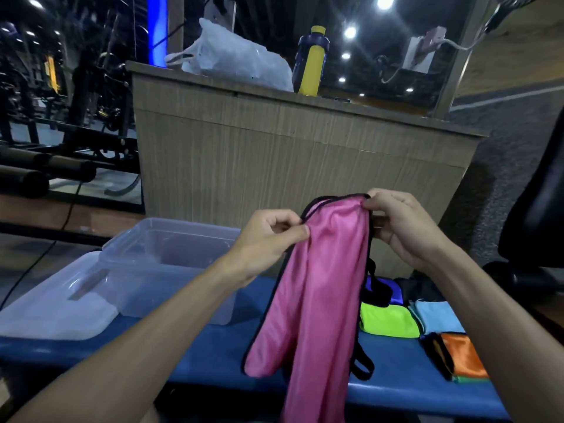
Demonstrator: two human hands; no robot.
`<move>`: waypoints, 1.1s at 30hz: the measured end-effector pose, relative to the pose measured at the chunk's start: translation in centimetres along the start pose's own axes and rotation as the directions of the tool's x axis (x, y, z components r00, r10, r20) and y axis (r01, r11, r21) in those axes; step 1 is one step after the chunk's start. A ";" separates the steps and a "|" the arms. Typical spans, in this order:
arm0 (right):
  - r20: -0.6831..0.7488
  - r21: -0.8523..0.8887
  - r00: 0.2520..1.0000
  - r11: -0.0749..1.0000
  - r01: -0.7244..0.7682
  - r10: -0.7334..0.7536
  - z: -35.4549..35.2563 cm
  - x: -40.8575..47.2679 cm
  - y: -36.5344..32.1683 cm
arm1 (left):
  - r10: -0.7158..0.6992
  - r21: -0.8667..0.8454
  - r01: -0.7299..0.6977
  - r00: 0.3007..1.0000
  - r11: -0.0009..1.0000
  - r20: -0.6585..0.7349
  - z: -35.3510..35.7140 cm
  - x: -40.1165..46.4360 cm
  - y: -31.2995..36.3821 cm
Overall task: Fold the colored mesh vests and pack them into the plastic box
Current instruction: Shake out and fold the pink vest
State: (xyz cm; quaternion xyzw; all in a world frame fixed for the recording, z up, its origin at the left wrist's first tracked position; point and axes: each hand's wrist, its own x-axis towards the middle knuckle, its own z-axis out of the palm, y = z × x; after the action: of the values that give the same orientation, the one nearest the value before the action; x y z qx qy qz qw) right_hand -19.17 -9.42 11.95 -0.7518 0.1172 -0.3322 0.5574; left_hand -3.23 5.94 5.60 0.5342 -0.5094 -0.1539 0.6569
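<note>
Both hands hold the pink vest (pixel 317 300) up over the blue bench (pixel 213 352). The left hand (pixel 268 239) pinches the black-trimmed top edge between thumb and curled fingers; the right hand (pixel 403 227) pinches the same edge at its far end, fingertips pressed together on the binding. Below the fingers the cloth hangs in one long, loose drape, bunched lengthwise, its lower end dropping past the bench's near edge.

What could go wrong from here: the fabric looks slick and thin, with a faint sheen, so a light pinch on the narrow trim could let one corner slide out and the vest would collapse into a heap. The black strap loops (pixel 363 367) dangling under the right fingers could catch on the stack beneath and drag it askew when the vest is laid down. A fold made while the cloth is bunched would likely come out lopsided.

Down and right of the right hand lie folded vests — green (pixel 387 322), light blue (pixel 436 315), orange (pixel 464 355) — flat, soft rectangles; a darker blue one (pixel 393 288) behind them is mostly hidden. Below and left of the left fingers stands the box (pixel 158 270), clear rigid plastic and, as far as I can tell through its cloudy wall, holding nothing, with its lid (pixel 52 312) flat just beside it.
</note>
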 end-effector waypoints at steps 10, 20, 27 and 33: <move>0.314 0.011 0.946 0.996 -0.087 0.079 1.3 -2.3 4.1 | -0.071 0.537 -0.119 0.945 0.835 0.319 -1.5 2.8 5.3; -0.018 -0.051 0.980 0.979 0.195 -0.196 2.7 -0.6 4.6 | -0.114 0.513 -0.107 0.918 0.851 0.380 -2.7 2.8 4.9; -0.139 -0.207 0.941 0.938 0.277 -0.308 1.7 3.1 1.6 | -0.094 0.567 -0.113 0.942 0.816 0.323 -4.4 0.5 -0.9; -0.252 -0.267 0.908 0.926 0.269 -0.336 -1.9 3.9 0.0 | -0.096 0.707 -0.107 0.966 0.699 0.241 -7.9 -2.9 -6.0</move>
State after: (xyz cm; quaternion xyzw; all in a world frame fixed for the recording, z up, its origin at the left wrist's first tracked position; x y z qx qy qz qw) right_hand -17.41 -12.97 13.71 -0.7618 0.1169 -0.5069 0.3861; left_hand 4.16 10.16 -0.29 0.7206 -0.6118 -0.0108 0.3260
